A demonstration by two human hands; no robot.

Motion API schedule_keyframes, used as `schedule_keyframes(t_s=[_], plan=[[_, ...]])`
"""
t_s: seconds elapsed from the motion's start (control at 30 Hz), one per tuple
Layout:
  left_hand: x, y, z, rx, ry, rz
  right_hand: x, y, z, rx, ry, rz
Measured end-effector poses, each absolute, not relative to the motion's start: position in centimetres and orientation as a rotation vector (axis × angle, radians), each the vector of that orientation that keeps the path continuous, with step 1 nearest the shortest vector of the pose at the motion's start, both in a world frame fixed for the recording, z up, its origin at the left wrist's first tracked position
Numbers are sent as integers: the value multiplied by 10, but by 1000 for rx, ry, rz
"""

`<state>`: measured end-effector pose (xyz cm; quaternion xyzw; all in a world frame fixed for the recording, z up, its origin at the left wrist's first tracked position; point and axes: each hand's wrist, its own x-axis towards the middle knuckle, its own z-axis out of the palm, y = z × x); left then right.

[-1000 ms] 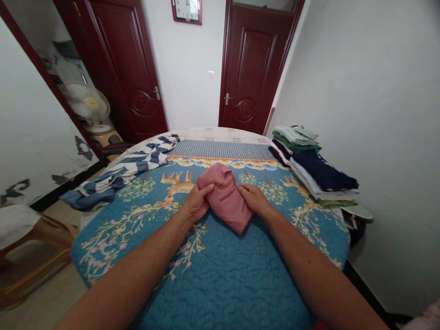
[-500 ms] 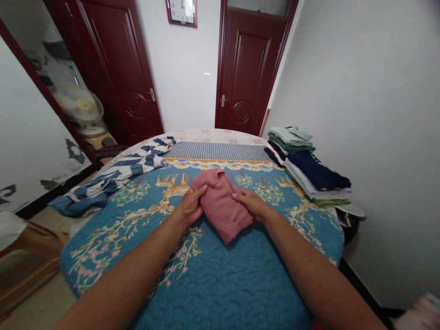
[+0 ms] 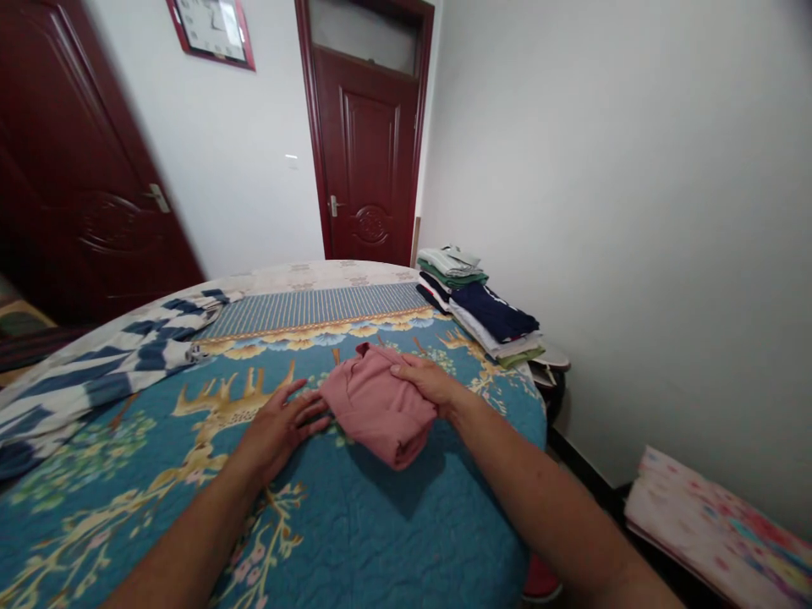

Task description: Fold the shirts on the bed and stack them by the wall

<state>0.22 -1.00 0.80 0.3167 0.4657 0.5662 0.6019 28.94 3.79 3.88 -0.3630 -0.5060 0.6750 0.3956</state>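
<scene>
- garment (image 3: 374,406), pink and folded, is held just below frame centre by the right hand (image 3: 430,386), thumb on top.
- left hand (image 3: 280,428) is spread at its left edge; contact cannot be told.
- folds are best pinned from both sides, lower corner supported.

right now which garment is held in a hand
The pink garment, held in the right hand; the blue-and-white garment lies loose to its left, and the other clothes are stacked beyond it to the right.
</scene>
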Motion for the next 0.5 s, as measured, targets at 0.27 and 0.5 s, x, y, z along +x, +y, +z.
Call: schedule_keyframes(t_s=[0.27, 0.5], plan=[[1, -10, 10, 804, 1133, 1227, 413, 90, 114, -1072, -1366, 1365], [-2, -8, 7, 817, 1179, 1190, 501, 176, 193, -1122, -1381, 1040]])
